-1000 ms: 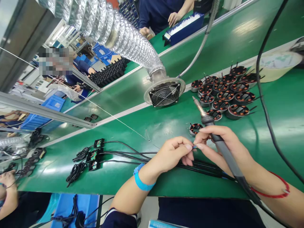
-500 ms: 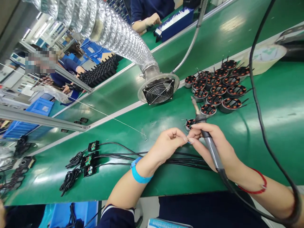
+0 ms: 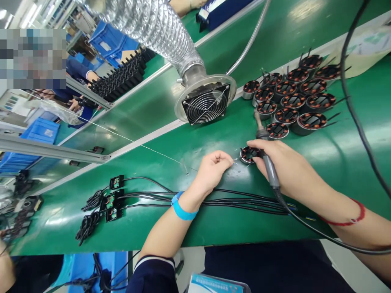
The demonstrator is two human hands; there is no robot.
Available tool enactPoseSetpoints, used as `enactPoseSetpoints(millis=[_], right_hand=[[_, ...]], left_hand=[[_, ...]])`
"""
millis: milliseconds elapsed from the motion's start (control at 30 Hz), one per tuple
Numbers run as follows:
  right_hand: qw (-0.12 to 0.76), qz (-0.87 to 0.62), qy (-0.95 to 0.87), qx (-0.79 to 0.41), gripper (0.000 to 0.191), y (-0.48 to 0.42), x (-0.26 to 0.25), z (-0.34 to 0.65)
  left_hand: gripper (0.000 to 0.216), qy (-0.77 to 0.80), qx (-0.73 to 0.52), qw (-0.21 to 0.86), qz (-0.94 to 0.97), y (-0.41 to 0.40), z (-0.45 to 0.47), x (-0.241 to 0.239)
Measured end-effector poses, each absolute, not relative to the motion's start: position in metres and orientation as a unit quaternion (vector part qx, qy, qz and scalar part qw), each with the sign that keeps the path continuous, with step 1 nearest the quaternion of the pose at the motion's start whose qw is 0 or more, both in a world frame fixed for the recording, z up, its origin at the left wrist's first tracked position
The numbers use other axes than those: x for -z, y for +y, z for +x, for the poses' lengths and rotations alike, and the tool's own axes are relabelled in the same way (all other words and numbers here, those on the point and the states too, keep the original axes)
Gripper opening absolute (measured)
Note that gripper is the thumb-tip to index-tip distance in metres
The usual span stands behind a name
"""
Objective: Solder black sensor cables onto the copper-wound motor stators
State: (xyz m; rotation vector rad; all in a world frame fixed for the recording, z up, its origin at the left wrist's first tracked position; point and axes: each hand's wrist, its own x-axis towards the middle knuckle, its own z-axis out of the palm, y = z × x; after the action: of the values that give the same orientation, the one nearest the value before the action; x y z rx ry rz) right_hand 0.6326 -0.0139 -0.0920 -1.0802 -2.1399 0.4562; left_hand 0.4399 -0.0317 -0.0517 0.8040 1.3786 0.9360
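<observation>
Right hand (image 3: 279, 156) gripped the soldering iron (image 3: 270, 169), fingertips at the near coil ring (image 3: 249, 154) on the bench (image 3: 210, 140). Left hand (image 3: 214, 169) was pinched closed beside thin wire ends (image 3: 235, 162); couldn't tell on what. Looked like positioning the ring; next move called for steadying those wires.

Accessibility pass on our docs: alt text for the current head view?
A person's right hand holds a grey soldering iron, fingers at a round black-and-copper coil ring on a green workbench; the left hand, fingers pinched, is by thin wire ends. Farther back: similar rings, and a ribbed silver foil duct ending at a square black fan.
</observation>
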Motion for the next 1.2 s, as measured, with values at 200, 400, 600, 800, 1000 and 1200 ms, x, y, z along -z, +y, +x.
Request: enactPoseSetpoints(millis=[200, 400, 600, 800, 1000, 1200], right_hand=[[0.44, -0.377, -0.793, -0.189, 0.047, -0.02, 0.077, 0.637], [0.523, -0.385, -0.749, -0.13, 0.01, -0.03, 0.078, 0.643], [0.527, -0.371, -0.742, -0.186, 0.006, -0.039, 0.086, 0.646], [0.494, -0.37, -0.763, -0.192, 0.008, -0.039, 0.083, 0.646], [0.451, -0.357, -0.799, -0.175, 0.013, -0.036, 0.076, 0.647], [0.44, -0.428, -0.756, -0.226, 0.037, -0.042, 0.087, 0.649]], left_hand=[[0.01, 0.608, -0.425, 0.572, 0.349, -0.027, 0.443, 0.06], [0.011, 0.602, -0.435, 0.544, 0.392, -0.023, 0.443, 0.066], [0.013, 0.597, -0.438, 0.531, 0.412, -0.022, 0.44, 0.071], [0.013, 0.579, -0.455, 0.531, 0.42, -0.021, 0.439, 0.073], [0.014, 0.569, -0.456, 0.529, 0.433, -0.021, 0.438, 0.075], [0.016, 0.558, -0.468, 0.522, 0.443, -0.02, 0.437, 0.077]])
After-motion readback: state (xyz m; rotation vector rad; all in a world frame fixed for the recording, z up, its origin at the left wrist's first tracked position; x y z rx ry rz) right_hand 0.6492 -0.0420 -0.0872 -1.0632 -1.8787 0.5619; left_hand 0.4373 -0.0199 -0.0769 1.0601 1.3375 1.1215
